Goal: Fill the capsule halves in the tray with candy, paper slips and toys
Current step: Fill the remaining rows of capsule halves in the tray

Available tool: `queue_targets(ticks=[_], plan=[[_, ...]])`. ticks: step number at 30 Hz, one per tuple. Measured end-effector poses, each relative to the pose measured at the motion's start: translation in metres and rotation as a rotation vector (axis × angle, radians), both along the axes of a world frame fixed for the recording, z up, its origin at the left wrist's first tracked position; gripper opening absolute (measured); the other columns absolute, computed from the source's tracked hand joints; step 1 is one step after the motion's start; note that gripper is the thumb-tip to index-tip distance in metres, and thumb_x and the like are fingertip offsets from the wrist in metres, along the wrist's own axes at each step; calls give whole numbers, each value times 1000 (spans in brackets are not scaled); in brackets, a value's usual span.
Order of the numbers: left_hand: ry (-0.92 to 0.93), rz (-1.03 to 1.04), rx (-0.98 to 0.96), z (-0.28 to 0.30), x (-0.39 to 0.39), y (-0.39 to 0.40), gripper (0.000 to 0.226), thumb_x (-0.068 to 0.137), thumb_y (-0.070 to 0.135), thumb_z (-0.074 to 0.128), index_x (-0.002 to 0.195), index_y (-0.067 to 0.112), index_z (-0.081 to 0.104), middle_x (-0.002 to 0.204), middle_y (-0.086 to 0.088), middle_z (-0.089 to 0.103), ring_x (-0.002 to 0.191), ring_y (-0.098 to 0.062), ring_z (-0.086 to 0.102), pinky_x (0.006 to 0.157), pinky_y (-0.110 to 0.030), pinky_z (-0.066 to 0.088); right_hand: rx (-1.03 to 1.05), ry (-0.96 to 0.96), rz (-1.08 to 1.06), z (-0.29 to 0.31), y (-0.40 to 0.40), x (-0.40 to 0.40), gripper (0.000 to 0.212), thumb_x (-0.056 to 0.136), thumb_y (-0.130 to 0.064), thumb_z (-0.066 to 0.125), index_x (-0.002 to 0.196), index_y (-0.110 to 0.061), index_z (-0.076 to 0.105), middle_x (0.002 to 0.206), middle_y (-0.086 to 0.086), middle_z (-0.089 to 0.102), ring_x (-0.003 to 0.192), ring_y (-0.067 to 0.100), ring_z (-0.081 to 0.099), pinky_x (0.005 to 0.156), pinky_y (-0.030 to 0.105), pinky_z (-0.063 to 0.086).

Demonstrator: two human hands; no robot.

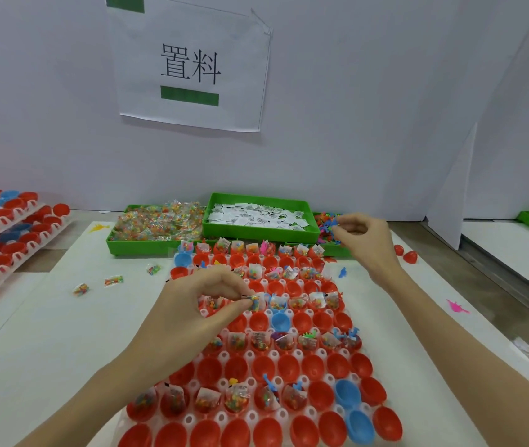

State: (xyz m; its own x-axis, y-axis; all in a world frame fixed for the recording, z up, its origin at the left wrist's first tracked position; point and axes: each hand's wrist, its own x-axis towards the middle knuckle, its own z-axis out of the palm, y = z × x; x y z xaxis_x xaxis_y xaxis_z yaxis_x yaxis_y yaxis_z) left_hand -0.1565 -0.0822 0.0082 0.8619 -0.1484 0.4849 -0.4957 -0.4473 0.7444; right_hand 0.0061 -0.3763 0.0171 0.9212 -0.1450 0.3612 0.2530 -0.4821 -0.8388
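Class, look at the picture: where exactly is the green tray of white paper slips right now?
In the head view, the tray of paper slips sits at the back centre against the wall, between the candy tray on its left and the toy tray on its right.

We take this for a small packing station in a factory or workshop. A printed paper sign with Chinese characters is taped to the white partition, green bins of bulk candy packets, paper slips and tiny toys line the surface, and stacked trays of capsule halves wait at the left.
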Motion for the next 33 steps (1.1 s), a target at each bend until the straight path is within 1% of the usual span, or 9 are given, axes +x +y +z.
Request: queue_targets(ticks=[2,6,9,13,16,20,25,28,33], plan=[[-1,-3,11,1,0,0,6,83,33,76,89,35,74,90,21,75,105,7,66,89,-3,42,44,-17,104,8,11,-30,15,89,-12,78,100,-22,76,90,-1,77,86,16,74,79,29,63],[3,-17,56,7,-3,3,7,82,34,78,87,39,76,95,17,75,107,-5,66,87,-20,48,40,-97,373,15,35,-95,18,87,-13,80,102,-23,78,92,-5,79,86,14,76,79,24,61],[-25,-38,49,11,-7,0,9,80,33,81,87,38,77,89,17,74,99,-10,69,85,-18,50,46,-53,566,9,54,-129,19,86,-13,82,103,-22,80,96,-5,79,88,15,77,80,22,60],[-32,-54,26,11,-11,-8,12,79,31,84,87,34,76,89,14,75,88,-13,70,80,-19,52,24,-15,625,0,62,-141,20,84,-6,83,102,-14,82,93,-1,77,89,19,76,82,27,60],[-26,-53,6,8,-14,-11,14,79,29,85,86,33,74,87,13,74,85,-13,71,84,-19,53,40,12,664,0,57,-144,22,85,-3,80,104,-14,82,95,2,76,91,23,75,84,32,62],[-70,-15,18,8,-18,-16,13,79,30,83,86,35,72,86,15,72,86,-14,70,89,-20,51,78,93,717,3,50,-145,20,92,-4,73,109,-11,81,99,5,75,89,24,75,84,29,60],[-81,11,7,9,-25,-23,11,77,36,81,84,36,73,88,14,73,87,-15,67,77,-22,50,70,151,764,8,46,-148,19,87,-13,81,106,-14,80,98,7,77,90,25,76,85,31,60],[-99,-12,46,8,-30,-29,13,78,37,81,86,38,72,87,16,72,88,-12,67,76,-17,49,21,206,788,11,38,-147,17,85,-14,83,102,-14,79,95,7,78,88,24,76,83,30,60],[-214,-44,209,4,-39,-40,13,91,44,72,99,35,69,89,23,65,85,-5,61,75,-24,49,-102,340,830,24,17,-148,15,87,-20,83,101,-17,78,94,6,78,85,22,76,80,25,60]])
